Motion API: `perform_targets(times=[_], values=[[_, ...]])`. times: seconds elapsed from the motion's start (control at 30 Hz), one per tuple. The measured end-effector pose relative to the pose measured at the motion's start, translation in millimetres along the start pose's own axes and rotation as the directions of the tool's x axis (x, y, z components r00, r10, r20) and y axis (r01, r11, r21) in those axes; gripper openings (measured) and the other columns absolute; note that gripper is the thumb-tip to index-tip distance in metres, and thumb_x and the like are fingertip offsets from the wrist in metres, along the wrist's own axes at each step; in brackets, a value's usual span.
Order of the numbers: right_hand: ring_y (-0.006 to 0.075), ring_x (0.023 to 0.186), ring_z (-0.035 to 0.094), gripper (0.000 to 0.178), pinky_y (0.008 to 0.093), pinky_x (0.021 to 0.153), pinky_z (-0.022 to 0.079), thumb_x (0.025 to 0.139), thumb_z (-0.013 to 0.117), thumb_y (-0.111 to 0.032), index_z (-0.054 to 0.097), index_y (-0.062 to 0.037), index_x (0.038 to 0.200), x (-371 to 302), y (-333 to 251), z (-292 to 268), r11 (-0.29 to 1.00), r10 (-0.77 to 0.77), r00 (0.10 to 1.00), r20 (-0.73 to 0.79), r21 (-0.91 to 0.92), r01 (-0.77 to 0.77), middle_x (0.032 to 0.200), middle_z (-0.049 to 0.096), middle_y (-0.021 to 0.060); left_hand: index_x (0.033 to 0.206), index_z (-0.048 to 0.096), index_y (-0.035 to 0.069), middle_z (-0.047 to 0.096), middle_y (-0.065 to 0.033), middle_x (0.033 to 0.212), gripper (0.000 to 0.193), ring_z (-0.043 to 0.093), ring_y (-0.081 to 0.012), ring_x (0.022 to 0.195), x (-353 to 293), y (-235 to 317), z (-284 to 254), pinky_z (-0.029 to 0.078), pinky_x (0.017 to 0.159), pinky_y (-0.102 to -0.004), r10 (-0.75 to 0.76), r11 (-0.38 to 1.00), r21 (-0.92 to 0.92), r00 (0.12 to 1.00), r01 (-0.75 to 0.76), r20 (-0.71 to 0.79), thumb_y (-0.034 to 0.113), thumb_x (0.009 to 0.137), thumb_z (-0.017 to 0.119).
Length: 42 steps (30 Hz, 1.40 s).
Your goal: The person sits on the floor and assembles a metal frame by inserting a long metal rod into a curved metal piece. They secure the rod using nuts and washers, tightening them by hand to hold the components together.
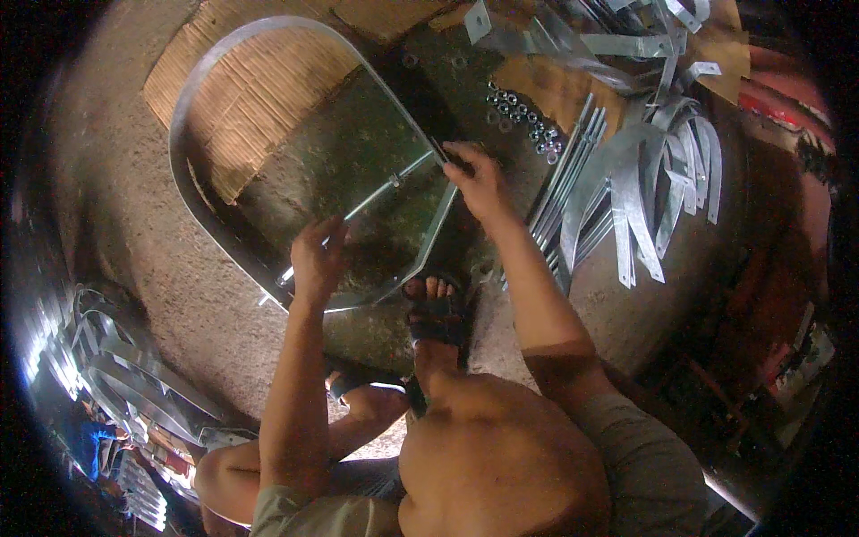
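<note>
A large loop of flat grey metal strap (pixel 183 179) lies in front of me, rounded at its far end. Across its nearer part runs a thin metal rod (pixel 369 200), with a nut (pixel 394 181) partway along it. My left hand (pixel 318 261) is closed around the rod near its left end, close to the strap's left side. At the right side, my right hand (pixel 477 182) grips the strap where the rod's other end meets it. Its fingertips partly hide that joint.
A cardboard sheet (pixel 233 98) lies under the loop's far part. Several loose nuts (pixel 528 121), a bundle of rods (pixel 568 170) and curved metal straps (pixel 640 197) are at the right. More bent straps (pixel 134 376) lie at the left. My sandaled foot (pixel 434 309) is near the loop.
</note>
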State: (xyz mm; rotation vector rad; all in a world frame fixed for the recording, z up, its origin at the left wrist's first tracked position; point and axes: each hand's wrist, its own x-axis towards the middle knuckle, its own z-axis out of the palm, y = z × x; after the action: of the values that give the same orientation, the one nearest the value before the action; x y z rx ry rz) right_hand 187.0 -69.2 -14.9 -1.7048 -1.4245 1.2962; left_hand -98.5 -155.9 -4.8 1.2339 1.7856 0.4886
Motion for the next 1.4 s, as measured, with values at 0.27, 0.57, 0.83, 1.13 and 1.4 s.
perform_targets(times=[0.27,0.57,0.83,1.13,1.4], values=[[0.0263,0.126,0.054,0.039,0.0353,0.108,0.039,0.087,0.069,-0.012,0.065,-0.0018,0.125,0,-4,-5,0.997,0.042,0.997,0.058,0.062,-0.045,0.131,0.061,0.0139,0.109,0.073,0.005,0.071,-0.0202,0.098,0.026,0.069,-0.0373,0.09,14,-15,-7,0.052,0.078,-0.0421,-0.131,0.989,-0.043,0.973,0.141,0.191,0.023,0.091,0.066],[0.0297,0.12,0.061,0.041,0.0374,0.105,0.045,0.085,0.073,-0.016,0.066,-0.003,0.124,-3,-14,-4,0.998,0.049,0.999,0.014,-0.048,-0.048,0.127,0.066,0.0167,0.105,0.075,0.007,0.067,-0.0159,0.085,0.024,0.066,-0.0371,0.079,-3,6,16,0.05,0.071,-0.0439,0.208,0.947,0.282,0.96,-0.15,-0.186,0.017,0.083,0.073],[0.0295,0.109,0.066,0.031,0.0381,0.096,0.049,0.084,0.074,-0.014,0.071,-0.0045,0.114,-10,-13,7,0.994,-0.051,0.99,-0.131,-0.098,0.038,0.115,0.07,0.0173,0.102,0.075,0.005,0.068,-0.0173,0.088,0.022,0.066,-0.0355,0.079,15,-2,2,0.051,0.072,-0.0443,-0.014,0.999,0.053,0.998,0.01,0.066,0.016,0.083,0.073],[0.0232,0.098,0.069,0.025,0.0347,0.089,0.051,0.077,0.082,-0.016,0.073,-0.0031,0.097,-13,14,21,0.995,0.049,0.964,-0.261,0.098,-0.024,0.101,0.074,0.0114,0.102,0.075,0.005,0.07,-0.0201,0.091,0.021,0.068,-0.0372,0.079,4,10,24,0.051,0.071,-0.0443,0.182,0.981,0.1,0.963,-0.165,-0.2,0.015,0.084,0.073],[0.0206,0.099,0.067,0.023,0.0331,0.094,0.049,0.077,0.081,-0.013,0.074,-0.0039,0.097,-8,24,11,0.97,0.087,0.976,-0.2,0.238,-0.038,0.101,0.074,0.0085,0.104,0.075,0.007,0.069,-0.0175,0.093,0.024,0.067,-0.0374,0.082,20,0,19,0.052,0.073,-0.0456,-0.057,0.998,0.027,0.998,0.056,0.04,0.024,0.088,0.069]])
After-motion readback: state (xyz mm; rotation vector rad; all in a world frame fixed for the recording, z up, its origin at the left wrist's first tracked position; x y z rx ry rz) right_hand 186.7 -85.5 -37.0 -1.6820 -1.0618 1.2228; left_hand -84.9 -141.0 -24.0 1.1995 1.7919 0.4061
